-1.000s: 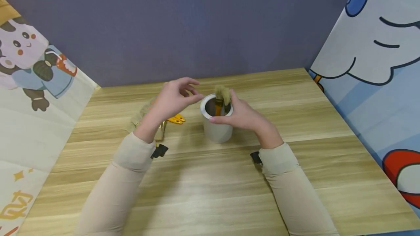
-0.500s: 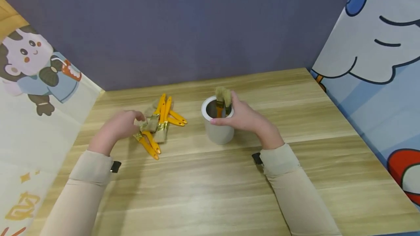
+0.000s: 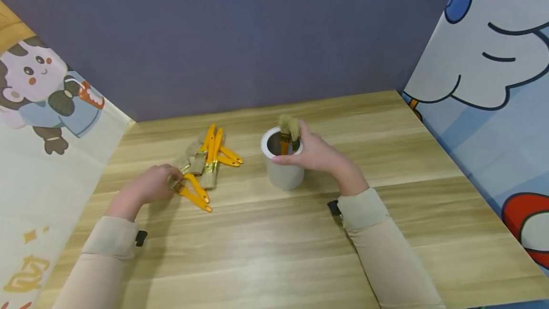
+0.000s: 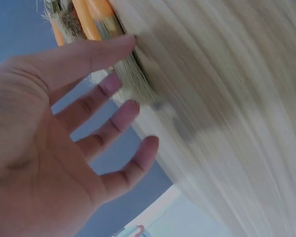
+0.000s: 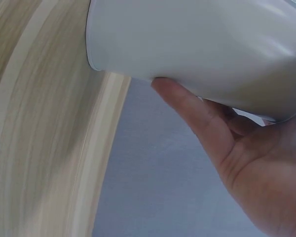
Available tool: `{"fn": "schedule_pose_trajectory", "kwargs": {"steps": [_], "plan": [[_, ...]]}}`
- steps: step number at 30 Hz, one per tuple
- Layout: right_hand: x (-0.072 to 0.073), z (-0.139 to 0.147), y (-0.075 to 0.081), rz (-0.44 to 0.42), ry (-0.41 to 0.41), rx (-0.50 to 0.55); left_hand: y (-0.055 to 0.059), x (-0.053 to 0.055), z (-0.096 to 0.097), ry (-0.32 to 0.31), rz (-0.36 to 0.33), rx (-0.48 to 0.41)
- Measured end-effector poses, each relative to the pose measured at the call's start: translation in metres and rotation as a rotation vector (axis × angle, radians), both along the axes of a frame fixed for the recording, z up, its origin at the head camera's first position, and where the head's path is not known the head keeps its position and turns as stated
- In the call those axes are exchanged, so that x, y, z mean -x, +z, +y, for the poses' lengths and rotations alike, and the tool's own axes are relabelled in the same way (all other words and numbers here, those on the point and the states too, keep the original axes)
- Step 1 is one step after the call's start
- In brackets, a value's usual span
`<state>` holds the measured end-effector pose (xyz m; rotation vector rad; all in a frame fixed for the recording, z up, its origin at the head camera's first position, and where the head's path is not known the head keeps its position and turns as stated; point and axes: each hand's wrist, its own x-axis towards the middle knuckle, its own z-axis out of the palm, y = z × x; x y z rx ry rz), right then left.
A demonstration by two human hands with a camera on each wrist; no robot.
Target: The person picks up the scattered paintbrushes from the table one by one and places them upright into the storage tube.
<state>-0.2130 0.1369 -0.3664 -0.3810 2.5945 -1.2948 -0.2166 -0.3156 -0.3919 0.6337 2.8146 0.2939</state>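
My right hand (image 3: 315, 151) grips a white cylindrical can (image 3: 285, 175) near its rim, thumb at the front and fingers around the far side. Inside the can, paintbrushes (image 3: 285, 130) stand bristles up. In the right wrist view, fingers (image 5: 190, 108) lie along the can's side. My left hand (image 3: 154, 185) is low over the table at the left, at the bristle end of a paintbrush (image 3: 193, 198) with a yellow handle. The left wrist view has the thumb and index fingertip beside the bristles (image 4: 135, 81); the other fingers are spread and gently bent.
Several more yellow-handled paintbrushes (image 3: 210, 156) lie in a loose pile right of the left hand. The wood-grain table (image 3: 257, 252) meets a dark grey wall panel (image 3: 257, 37) at the back. Cartoon-printed panels (image 3: 493, 75) flank both sides.
My left hand has moved from beside the can leftward and down to the pile's near-left paintbrush, which has shifted slightly. The right hand keeps its hold on the can.
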Motion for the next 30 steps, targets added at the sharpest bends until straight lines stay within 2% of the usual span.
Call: {"fn": "schedule_pose_trajectory", "kwargs": {"steps": [4,10,14,18,20,23,26,28,30], "plan": [[0.001,0.001,0.001,0.013,-0.007,-0.006,0.0,-0.001,-0.004,-0.041,0.027,-0.037],[0.002,0.004,0.001,-0.005,-0.023,-0.012,0.003,-0.005,-0.008,-0.054,-0.051,-0.088],[0.0,0.001,-0.001,-0.005,-0.004,0.003,0.005,-0.013,-0.023,-0.012,-0.138,-0.165],[-0.002,-0.001,-0.005,-0.003,0.006,0.003,0.017,-0.021,-0.036,0.056,-0.261,-0.259],[-0.002,-0.001,-0.006,-0.003,0.005,0.004,0.025,-0.024,-0.04,0.092,-0.272,-0.294],[-0.001,-0.001,-0.005,0.001,0.004,-0.002,0.038,-0.027,-0.042,0.155,-0.231,-0.37],[-0.001,0.001,-0.003,0.005,-0.001,-0.014,0.048,-0.029,-0.037,0.192,-0.163,-0.519],[0.0,0.001,-0.002,0.005,-0.001,-0.022,0.053,-0.029,-0.032,0.172,-0.147,-0.706],[0.0,0.002,-0.002,-0.001,-0.002,-0.02,0.056,-0.029,-0.025,0.106,-0.142,-0.934]]}}
